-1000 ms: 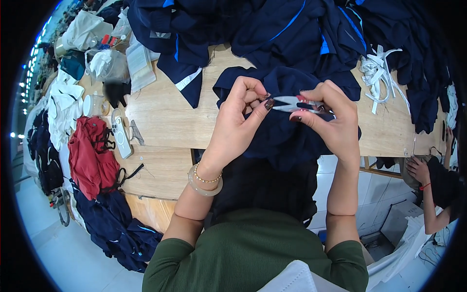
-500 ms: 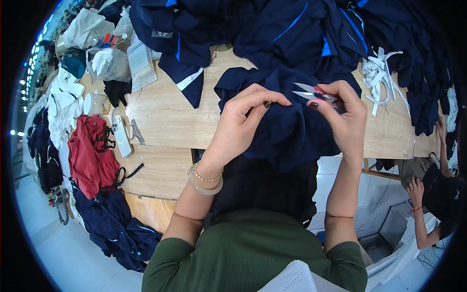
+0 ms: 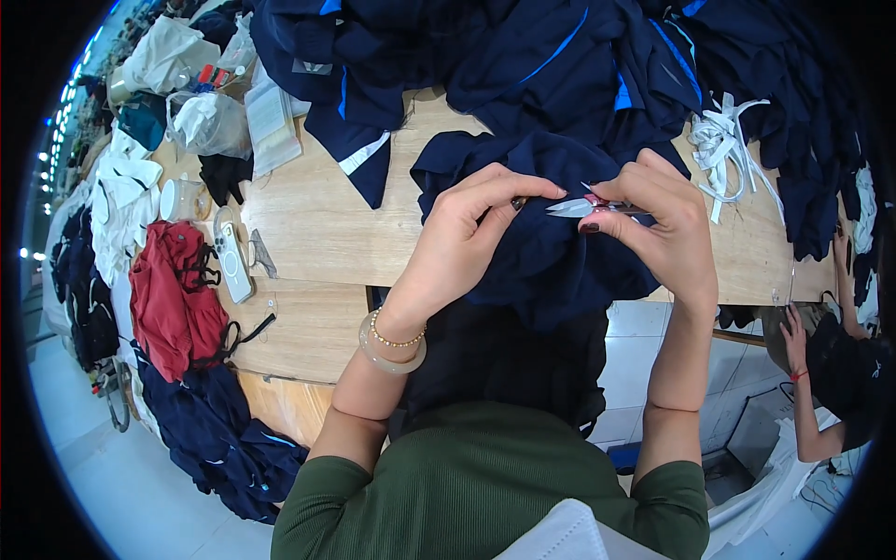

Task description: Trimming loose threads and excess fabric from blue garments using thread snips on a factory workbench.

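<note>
Left hand [image 3: 471, 229] holding soft, crumpled navy cloth [image 3: 551, 266], right hand [image 3: 658, 219] gripping small, pointed metal snips [image 3: 566, 211] over its folds, pale wood-grain table [image 3: 322, 219] around.

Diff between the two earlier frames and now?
Right hand still holds the snips; their tips moved right off the left fingertips, then down and slightly left. The left hand's index finger straightened rightward over the navy cloth. No visible new grasp or release by either hand. Unchanged: phone, red garment, white strips.
</note>
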`<state>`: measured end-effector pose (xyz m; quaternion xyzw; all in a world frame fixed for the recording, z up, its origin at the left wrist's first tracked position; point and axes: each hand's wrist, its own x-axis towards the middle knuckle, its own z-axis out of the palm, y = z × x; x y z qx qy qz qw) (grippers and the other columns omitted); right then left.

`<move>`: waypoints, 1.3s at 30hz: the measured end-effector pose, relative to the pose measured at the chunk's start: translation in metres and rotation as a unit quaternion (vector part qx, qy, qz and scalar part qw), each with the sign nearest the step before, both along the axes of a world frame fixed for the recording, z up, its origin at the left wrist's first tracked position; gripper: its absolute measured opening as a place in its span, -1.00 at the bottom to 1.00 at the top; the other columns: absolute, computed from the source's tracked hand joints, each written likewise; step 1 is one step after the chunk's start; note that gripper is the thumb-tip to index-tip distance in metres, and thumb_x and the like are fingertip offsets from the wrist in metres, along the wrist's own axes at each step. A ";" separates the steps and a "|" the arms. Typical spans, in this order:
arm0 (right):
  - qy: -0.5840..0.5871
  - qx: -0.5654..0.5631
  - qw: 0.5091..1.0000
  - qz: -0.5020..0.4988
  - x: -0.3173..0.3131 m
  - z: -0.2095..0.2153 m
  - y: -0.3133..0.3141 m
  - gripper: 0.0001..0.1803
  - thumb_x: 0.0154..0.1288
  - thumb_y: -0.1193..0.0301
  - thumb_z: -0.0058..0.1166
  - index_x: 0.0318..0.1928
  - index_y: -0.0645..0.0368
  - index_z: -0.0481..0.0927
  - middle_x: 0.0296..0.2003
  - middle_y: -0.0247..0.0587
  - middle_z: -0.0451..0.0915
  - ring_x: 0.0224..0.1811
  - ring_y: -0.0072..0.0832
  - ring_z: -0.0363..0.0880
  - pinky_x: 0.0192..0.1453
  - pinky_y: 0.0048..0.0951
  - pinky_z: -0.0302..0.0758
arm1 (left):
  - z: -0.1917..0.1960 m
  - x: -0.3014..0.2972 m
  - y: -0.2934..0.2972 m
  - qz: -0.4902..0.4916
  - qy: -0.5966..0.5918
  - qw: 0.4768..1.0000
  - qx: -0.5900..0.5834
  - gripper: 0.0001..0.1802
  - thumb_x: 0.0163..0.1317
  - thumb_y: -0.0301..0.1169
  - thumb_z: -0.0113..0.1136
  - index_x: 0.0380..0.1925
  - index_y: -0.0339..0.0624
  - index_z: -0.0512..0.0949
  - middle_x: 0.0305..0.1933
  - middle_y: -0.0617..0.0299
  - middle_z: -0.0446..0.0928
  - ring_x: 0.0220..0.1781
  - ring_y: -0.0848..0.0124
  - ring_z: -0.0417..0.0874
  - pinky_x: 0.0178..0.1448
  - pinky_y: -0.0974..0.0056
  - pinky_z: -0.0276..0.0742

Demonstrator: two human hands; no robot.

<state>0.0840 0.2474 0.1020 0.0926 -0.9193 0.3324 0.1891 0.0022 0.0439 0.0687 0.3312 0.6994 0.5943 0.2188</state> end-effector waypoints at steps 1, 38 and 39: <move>0.000 0.001 1.000 0.000 0.000 0.000 0.000 -0.71 -0.13 0.31 0.37 -0.47 0.25 0.59 -0.60 -0.33 0.48 -0.52 -0.49 0.31 -0.49 -0.48 0.24 | 0.001 0.000 0.000 -0.003 0.003 1.000 -0.007 -0.66 0.19 -0.76 -0.08 -0.15 -0.27 0.61 -0.25 0.27 0.51 -0.30 0.51 0.39 -0.16 0.47 0.30; -0.142 -0.416 0.894 -0.091 0.012 -0.022 -0.031 -0.86 0.18 0.52 0.21 -0.26 0.33 0.60 -0.44 -0.37 0.60 -0.38 -0.75 0.50 -0.30 -0.72 0.39 | -0.008 -0.003 0.000 0.028 0.018 0.999 0.017 -0.70 0.07 -0.60 0.29 -0.13 -0.31 0.59 -0.19 0.27 0.56 -0.13 0.51 0.55 0.01 0.46 0.44; -0.155 -0.354 0.915 -0.113 0.014 -0.021 -0.034 -0.85 0.15 0.53 0.24 -0.26 0.31 0.60 -0.46 -0.37 0.60 -0.42 -0.76 0.49 -0.35 -0.70 0.38 | -0.008 -0.002 0.000 0.036 -0.064 0.997 0.030 -0.71 0.07 -0.57 0.30 -0.14 -0.28 0.60 -0.20 0.29 0.57 -0.18 0.55 0.52 -0.05 0.47 0.42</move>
